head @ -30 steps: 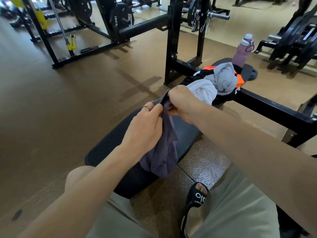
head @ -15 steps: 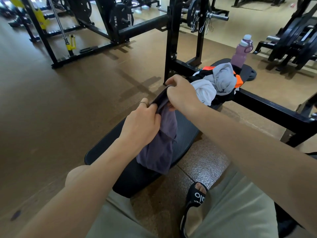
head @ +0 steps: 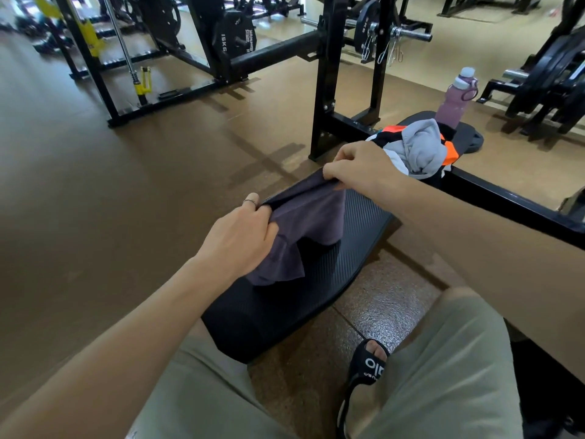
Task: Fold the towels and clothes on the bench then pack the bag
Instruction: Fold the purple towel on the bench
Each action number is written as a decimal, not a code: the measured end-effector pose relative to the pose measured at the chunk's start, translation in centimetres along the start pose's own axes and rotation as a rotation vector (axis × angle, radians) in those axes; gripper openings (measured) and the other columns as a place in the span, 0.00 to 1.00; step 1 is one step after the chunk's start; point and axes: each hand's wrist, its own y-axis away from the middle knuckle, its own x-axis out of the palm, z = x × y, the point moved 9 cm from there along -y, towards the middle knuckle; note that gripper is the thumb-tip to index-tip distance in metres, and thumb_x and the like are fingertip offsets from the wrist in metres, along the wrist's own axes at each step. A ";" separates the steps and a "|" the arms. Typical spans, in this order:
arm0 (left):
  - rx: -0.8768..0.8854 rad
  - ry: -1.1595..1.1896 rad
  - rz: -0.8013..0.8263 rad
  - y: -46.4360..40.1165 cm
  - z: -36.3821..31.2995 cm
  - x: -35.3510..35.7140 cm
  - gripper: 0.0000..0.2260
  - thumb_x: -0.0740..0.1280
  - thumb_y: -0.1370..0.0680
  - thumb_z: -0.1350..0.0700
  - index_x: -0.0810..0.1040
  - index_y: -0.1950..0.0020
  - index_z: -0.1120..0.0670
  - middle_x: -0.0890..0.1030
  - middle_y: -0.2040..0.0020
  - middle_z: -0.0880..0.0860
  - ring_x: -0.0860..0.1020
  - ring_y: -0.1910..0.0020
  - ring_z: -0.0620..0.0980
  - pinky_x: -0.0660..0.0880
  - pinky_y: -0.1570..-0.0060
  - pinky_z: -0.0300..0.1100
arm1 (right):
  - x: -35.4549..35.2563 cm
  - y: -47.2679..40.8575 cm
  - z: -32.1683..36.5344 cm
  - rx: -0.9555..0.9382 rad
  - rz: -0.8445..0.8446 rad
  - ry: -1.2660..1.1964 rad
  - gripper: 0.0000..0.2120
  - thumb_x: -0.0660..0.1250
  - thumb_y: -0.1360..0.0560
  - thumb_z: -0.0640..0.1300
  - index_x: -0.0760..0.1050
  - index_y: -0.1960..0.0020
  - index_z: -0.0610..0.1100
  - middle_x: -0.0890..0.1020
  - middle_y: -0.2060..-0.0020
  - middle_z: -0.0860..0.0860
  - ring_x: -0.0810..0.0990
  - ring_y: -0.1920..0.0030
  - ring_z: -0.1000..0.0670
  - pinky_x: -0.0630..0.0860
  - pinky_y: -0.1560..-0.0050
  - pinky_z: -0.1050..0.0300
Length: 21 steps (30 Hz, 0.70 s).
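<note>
Purple towel (head: 304, 223): top edge pinched by left hand (head: 240, 239) and right hand (head: 357, 172), hands apart, stretched above desk (head: 364, 223), likely to square corners. Unfolded clothes (head: 418, 147) piled beyond.

Near the top of the frame, left of centre, a black weight plate (head: 235, 39) on the rack carries white lettering — "15KG" running sideways down its left edge, with smaller lines beside it too blurred to read. At the bottom, right of centre, the strap of a black sandal (head: 368, 367) shows white letters, seemingly "olo", partly hidden.
</note>
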 end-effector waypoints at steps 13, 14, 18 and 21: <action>0.385 -0.366 0.108 0.9 -1.7 1.2 0.16 0.53 0.20 0.62 0.80 0.49 0.65 0.78 0.57 0.62 0.75 0.50 0.65 0.78 0.65 0.51 | -0.9 1.0 2.9 -0.259 -0.133 0.362 0.13 0.57 0.24 0.35 0.80 0.50 0.42 0.81 0.54 0.49 0.76 0.58 0.50 0.65 0.70 0.77; 0.387 -0.362 0.083 0.9 -1.5 0.8 0.15 0.55 0.20 0.61 0.81 0.50 0.64 0.78 0.57 0.62 0.75 0.51 0.64 0.78 0.64 0.51 | -0.7 1.0 2.7 -0.281 -0.090 0.399 0.10 0.60 0.26 0.36 0.80 0.52 0.41 0.81 0.55 0.49 0.74 0.60 0.51 0.65 0.71 0.76; 0.278 -0.290 0.043 0.6 -0.6 -0.4 0.04 0.74 0.27 0.57 0.82 0.59 0.56 0.77 0.61 0.55 0.77 0.60 0.54 0.68 0.73 0.42 | -0.4 0.8 1.6 -0.324 0.002 0.422 0.03 0.66 0.28 0.38 0.75 0.56 0.38 0.79 0.63 0.48 0.74 0.69 0.56 0.65 0.73 0.68; 0.147 -0.084 0.050 0.5 0.7 0.2 0.11 0.58 0.18 0.51 0.76 0.47 0.56 0.76 0.50 0.58 0.75 0.60 0.55 0.76 0.63 0.51 | -1.4 0.1 0.6 -0.200 -0.069 0.195 0.04 0.60 0.23 0.37 0.69 0.54 0.36 0.78 0.64 0.44 0.78 0.74 0.55 0.68 0.76 0.72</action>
